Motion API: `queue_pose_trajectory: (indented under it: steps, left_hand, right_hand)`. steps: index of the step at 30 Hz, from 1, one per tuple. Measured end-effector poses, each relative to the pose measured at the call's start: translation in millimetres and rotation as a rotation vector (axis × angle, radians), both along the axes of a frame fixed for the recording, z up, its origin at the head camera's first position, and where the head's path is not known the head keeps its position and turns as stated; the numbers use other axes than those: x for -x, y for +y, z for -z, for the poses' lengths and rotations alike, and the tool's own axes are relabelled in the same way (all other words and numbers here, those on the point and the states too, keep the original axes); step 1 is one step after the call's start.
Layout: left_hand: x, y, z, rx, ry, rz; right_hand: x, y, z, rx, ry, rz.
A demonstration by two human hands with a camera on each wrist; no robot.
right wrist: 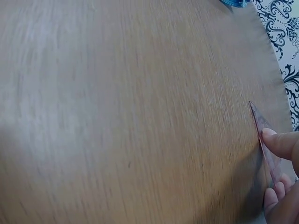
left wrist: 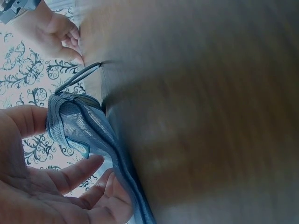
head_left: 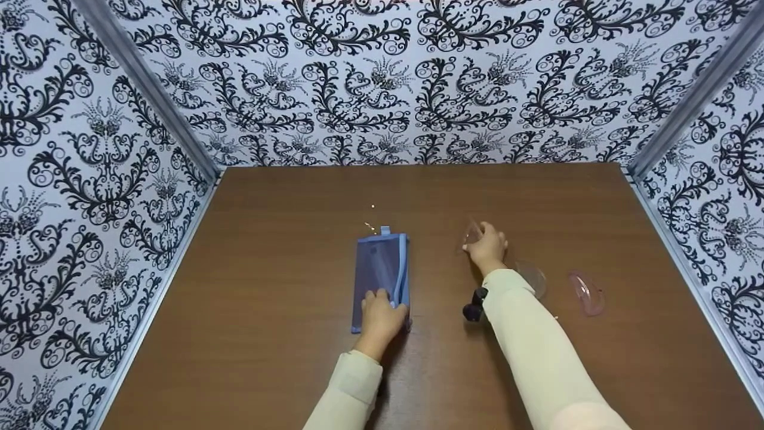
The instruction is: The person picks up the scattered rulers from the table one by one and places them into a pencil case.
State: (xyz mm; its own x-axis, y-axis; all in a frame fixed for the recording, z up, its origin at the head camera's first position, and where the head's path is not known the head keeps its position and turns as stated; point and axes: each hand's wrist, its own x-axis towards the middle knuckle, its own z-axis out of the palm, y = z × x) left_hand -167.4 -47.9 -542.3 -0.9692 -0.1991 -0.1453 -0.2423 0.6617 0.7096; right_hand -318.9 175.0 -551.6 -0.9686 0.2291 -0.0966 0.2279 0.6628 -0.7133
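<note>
A blue zippered mesh pouch lies flat on the brown table. My left hand holds its near end, fingers on top and thumb at the right edge. In the left wrist view, the thumb touches the bunched end of the pouch, while the other fingers spread along its side. Farther right, my right hand pinches a clear, pink-tinted set square. The right wrist view shows that set square tilted up from the table between thumb and fingers, its lower part hidden by them.
Just right of my right forearm lies a clear rounded plastic piece, partly covered by the sleeve. Beyond it is a pink transparent curved piece. Patterned walls enclose the table at the back and both sides.
</note>
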Motion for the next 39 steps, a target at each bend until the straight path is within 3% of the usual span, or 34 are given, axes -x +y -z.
queue_pose_trajectory:
  steps: [13,25,31,39]
  left_hand:
    - [0.5,-0.2,-0.7,-0.001,-0.013,-0.012]
    - [1.1,-1.0,-0.9,0.005,0.006,-0.008]
    - [0.2,-1.1,-1.1,0.024,0.016,-0.002]
    - [-1.3,-2.2,-1.4,0.006,-0.002,0.001]
  right_hand:
    - [0.8,0.3,1.6,0.143,-0.025,0.056]
    - [1.3,-3.2,3.1,0.427,-0.001,0.113]
    - [-0.4,-5.8,1.6,0.437,0.06,0.116]
    - [-2.4,-5.1,3.1,0.48,0.069,0.158]
